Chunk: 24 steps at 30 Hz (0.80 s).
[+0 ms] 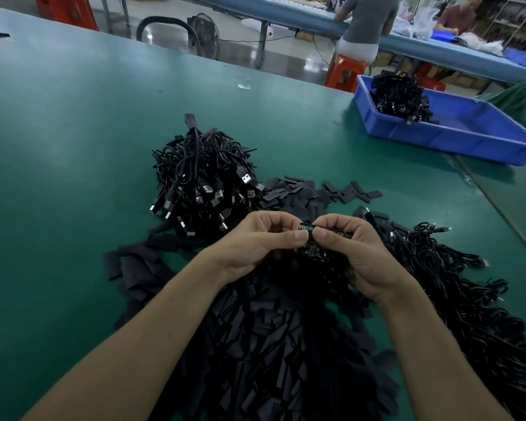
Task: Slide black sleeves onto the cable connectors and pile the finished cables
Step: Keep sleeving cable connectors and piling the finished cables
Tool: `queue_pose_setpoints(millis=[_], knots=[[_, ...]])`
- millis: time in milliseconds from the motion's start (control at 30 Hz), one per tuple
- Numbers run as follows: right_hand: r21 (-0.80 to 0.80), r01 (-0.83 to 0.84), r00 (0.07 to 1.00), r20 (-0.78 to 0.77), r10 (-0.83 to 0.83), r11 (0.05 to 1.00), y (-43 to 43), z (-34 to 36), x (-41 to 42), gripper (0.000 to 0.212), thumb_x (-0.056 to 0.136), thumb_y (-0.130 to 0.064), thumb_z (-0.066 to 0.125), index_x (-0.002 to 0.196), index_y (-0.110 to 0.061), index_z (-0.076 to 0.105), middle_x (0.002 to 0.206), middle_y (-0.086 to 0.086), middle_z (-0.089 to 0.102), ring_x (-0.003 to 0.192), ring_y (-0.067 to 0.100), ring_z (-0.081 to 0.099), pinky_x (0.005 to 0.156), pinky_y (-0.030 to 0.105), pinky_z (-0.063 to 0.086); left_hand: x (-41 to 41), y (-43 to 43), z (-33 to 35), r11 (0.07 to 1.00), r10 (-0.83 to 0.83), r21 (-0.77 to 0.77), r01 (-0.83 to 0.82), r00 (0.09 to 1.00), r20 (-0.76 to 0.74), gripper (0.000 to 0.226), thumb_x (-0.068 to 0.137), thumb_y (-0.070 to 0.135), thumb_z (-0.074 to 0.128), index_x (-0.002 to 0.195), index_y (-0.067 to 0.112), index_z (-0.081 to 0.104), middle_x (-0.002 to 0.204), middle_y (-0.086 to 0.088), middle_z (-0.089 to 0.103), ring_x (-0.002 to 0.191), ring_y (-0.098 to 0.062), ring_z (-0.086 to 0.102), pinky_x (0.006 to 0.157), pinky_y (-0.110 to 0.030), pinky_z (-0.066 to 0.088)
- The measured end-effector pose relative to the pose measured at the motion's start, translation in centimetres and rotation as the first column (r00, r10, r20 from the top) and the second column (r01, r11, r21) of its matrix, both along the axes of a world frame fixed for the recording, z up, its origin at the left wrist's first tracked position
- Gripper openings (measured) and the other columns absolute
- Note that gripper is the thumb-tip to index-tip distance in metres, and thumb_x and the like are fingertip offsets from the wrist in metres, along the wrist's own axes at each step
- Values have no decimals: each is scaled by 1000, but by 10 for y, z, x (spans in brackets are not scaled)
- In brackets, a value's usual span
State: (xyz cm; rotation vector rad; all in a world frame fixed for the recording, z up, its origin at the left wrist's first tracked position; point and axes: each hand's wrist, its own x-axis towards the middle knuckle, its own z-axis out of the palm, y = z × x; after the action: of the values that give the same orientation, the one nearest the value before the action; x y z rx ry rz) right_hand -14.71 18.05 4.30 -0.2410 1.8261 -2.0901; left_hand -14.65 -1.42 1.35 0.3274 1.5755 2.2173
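Both my hands meet above the middle of the green table [73,132]. My left hand [255,241] pinches one end of a small connector board [305,227] between thumb and fingers. My right hand [349,250] pinches the other end, where a black sleeve [337,232] sticks out to the right. The cable hangs down between my palms, mostly hidden. A heap of loose black sleeves [271,344] lies under my forearms. A pile of black cables with USB plugs [201,183] sits behind my left hand. More cables [456,278] spread out to the right.
A blue plastic bin [468,138] holding a bundle of black cables stands at the far right of the table. Beyond the table's far edge a person sits on an orange stool [345,72] at another long bench. A fan [204,31] stands on the floor.
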Motion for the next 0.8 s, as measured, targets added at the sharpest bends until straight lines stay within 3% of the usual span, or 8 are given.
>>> queue_pose_setpoints(millis=[167,300,400,467,500,600,700,800], knots=[[-56,-35,999,36,37,998,-4,2,3,11,73,-17,83,81,-17,76,76,7,72,63,14,69,60,25,58,3,4,-2,993,-50,109,45,998,45,13,86,18,71,74,23,72,67,9,62,61,-3,59,61,-17,52],[-52,147,989,-23,-149,988,-4,9,-2,9,69,-20,79,77,-21,75,72,1,70,59,10,66,58,23,58,3,6,6,967,202,163,-197,979,-12,3,81,22,72,80,19,71,78,3,66,71,-8,61,70,-20,53],[-85,236,966,-86,-243,968,-6,16,-4,5,72,-18,75,76,-22,75,72,-1,69,60,9,64,61,23,58,5,12,15,902,423,70,-425,842,-336,4,87,16,68,88,14,65,87,-6,67,84,-18,61,82,-23,50],[-158,284,949,-96,-301,946,-11,21,-5,4,76,-16,73,76,-20,74,71,-1,70,61,8,65,63,24,59,7,19,23,846,517,142,-514,724,-457,6,96,5,60,93,10,61,88,0,72,87,-13,68,85,-22,52],[-190,328,934,-83,-348,925,-12,24,-5,5,79,-14,71,78,-18,72,69,-2,70,60,8,65,60,23,59,8,21,27,804,582,196,-561,679,-448,7,99,3,55,96,8,58,88,1,74,87,-13,70,84,-23,54],[-188,531,844,24,-537,826,-5,28,-9,11,92,-7,64,85,-15,66,66,-3,70,57,8,66,51,21,54,4,10,39,640,766,348,-685,606,-214,9,106,7,41,99,8,47,89,-6,74,78,-24,73,78,-30,57],[-116,630,771,-30,-637,768,9,25,-10,13,92,-7,67,84,-17,68,76,-1,70,71,13,68,71,31,59,2,-6,45,592,804,369,-717,555,-212,11,108,11,39,98,13,42,81,-3,69,63,-21,67,69,-34,57],[-169,714,659,-166,-734,679,14,27,-11,16,91,-6,69,84,-20,68,87,1,67,90,20,61,98,44,54,2,-14,51,532,846,395,-749,451,-286,12,108,11,40,99,19,42,70,2,57,49,-13,51,53,-27,47]])
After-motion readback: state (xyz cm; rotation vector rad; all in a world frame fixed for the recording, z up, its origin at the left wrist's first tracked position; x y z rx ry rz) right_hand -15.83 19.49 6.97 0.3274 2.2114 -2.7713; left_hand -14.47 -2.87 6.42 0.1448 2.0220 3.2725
